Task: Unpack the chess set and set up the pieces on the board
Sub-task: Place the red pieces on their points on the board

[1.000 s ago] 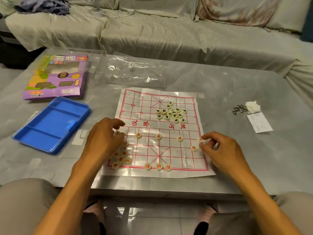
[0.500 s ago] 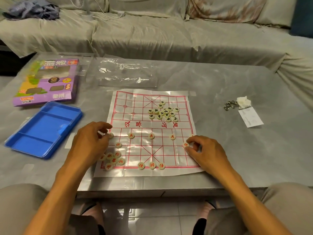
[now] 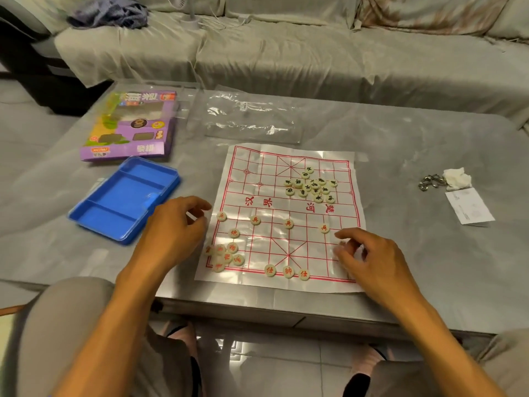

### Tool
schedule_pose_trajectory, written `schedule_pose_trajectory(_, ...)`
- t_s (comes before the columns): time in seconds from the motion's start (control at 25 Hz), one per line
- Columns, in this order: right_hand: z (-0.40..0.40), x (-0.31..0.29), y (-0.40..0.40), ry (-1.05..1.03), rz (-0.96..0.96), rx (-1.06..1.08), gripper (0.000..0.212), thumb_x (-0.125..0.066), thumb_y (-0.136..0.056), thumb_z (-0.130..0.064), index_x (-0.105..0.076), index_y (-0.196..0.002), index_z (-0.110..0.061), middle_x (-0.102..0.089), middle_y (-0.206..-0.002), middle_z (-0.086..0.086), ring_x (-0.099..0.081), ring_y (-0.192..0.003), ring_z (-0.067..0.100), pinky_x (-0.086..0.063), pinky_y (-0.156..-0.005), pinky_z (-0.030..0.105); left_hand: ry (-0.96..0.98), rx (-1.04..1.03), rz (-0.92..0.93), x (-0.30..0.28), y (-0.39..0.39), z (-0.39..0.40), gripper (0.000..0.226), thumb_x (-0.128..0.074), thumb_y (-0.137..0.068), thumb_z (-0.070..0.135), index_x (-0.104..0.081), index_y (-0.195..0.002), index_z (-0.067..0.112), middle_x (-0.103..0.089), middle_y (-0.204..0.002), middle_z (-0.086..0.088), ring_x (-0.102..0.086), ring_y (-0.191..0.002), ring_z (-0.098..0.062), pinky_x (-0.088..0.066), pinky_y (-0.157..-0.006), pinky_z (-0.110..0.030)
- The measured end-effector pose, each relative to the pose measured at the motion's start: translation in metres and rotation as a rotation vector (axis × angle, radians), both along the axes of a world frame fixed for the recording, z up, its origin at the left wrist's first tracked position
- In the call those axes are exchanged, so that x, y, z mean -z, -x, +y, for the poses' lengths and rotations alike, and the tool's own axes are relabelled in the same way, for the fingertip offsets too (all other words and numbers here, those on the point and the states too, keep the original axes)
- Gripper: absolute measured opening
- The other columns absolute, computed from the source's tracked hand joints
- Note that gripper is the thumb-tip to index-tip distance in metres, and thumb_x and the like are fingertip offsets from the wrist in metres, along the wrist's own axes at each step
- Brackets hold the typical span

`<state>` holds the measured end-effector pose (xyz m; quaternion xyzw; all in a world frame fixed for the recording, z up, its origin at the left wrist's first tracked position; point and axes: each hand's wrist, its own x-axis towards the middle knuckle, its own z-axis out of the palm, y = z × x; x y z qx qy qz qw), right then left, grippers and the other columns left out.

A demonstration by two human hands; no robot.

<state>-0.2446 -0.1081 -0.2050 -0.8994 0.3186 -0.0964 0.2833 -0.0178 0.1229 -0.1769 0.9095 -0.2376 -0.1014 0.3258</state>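
Here the loose heap of red pieces [image 3: 226, 257] lies on the board [image 3: 289, 156] at its near-left corner, just at 4 o'clock of the left hand [image 3: 171, 233], which hangs loosely curled and empty, while the right hand [image 3: 369, 253], well apart at 3 o'clock, seems to pinch 1 piece [image 3: 340, 245], though blur hides it.

Bare forearms, no sleeves; grey-beige shorts [image 3: 71, 325] on knees.

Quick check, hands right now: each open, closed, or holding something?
Left hand: fingers loosely curled, holding nothing visible.
Right hand: pinching a chess piece.
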Motion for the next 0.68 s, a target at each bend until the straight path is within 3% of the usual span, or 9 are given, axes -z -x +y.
schedule_pose_trajectory(0.2,0.063,-0.017,-0.026,-0.015,-0.031,-0.216,0.017,-0.063,-0.088,-0.038,-0.063,-0.105,-0.038,-0.062,-0.086,-0.019,-0.056,-0.079,0.001,-0.041,-0.073,0.009,-0.100,0.071,0.019,0.007,0.027,0.035,0.022,-0.066,-0.086,0.037,-0.061,-0.107,0.034,-0.058,-0.088,0.019,-0.056,-0.078,-0.001,-0.043,-0.059,-0.014)
schedule_pose_trajectory(0.32,0.090,-0.013,-0.054,0.077,-0.017,-0.300,0.022,-0.060,-0.087,-0.043,-0.062,-0.108,-0.036,-0.059,-0.086,-0.016,-0.054,-0.082,0.004,-0.043,-0.069,0.020,-0.147,0.158,0.016,0.017,0.039,0.031,0.033,-0.072,-0.077,0.046,-0.060,-0.105,0.033,-0.059,-0.091,0.016,-0.056,-0.077,-0.001,-0.043,-0.063,-0.013)
schedule_pose_trajectory(0.44,0.108,-0.005,-0.081,0.182,0.063,-0.327,0.033,-0.055,-0.087,-0.052,-0.058,-0.115,-0.033,-0.062,-0.105,-0.011,-0.054,-0.097,0.011,-0.046,-0.075,0.027,-0.178,0.161,-0.011,0.026,0.040,0.027,0.034,-0.073,-0.074,0.050,-0.059,-0.098,0.032,-0.058,-0.093,0.014,-0.055,-0.075,-0.003,-0.040,-0.061,-0.011)
schedule_pose_trajectory(0.68,0.114,0.008,-0.098,0.181,0.131,-0.351,0.037,-0.052,-0.090,-0.052,-0.059,-0.120,-0.032,-0.061,-0.122,-0.008,-0.054,-0.107,0.014,-0.044,-0.081,0.025,-0.171,0.171,-0.026,0.032,0.036,0.028,0.031,-0.071,-0.079,0.045,-0.063,-0.103,0.028,-0.056,-0.095,0.014,-0.055,-0.079,-0.005,-0.039,-0.063,-0.010)
